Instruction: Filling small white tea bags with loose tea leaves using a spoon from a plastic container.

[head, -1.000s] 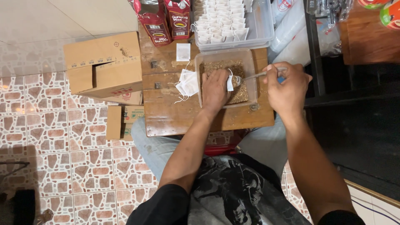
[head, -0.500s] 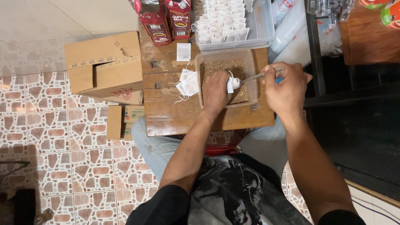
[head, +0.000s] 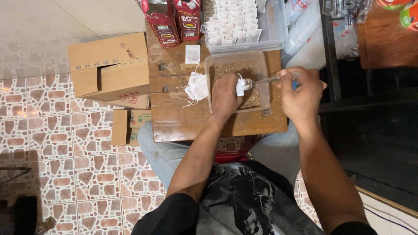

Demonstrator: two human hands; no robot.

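My left hand [head: 225, 92] holds a small white paper bag [head: 240, 88] over a clear plastic tub [head: 264, 65] of brown loose tea. My right hand [head: 300, 90] grips a metal spoon [head: 261, 81] whose bowl sits at the mouth of the bag. A loose pile of empty white bags [head: 197, 86] lies on the small wooden table [head: 183, 119] just left of the tub. One single bag [head: 192, 54] lies farther back.
A clear tray [head: 276, 26] holds rows of filled white bags behind the tub. Two red packets [head: 174, 19] stand at the table's back. Cardboard boxes [head: 111, 69] sit on the tiled floor to the left. A dark shelf unit [head: 370, 91] stands right.
The spoon's bowl has stayed at the bag's mouth; both hands have barely shifted.
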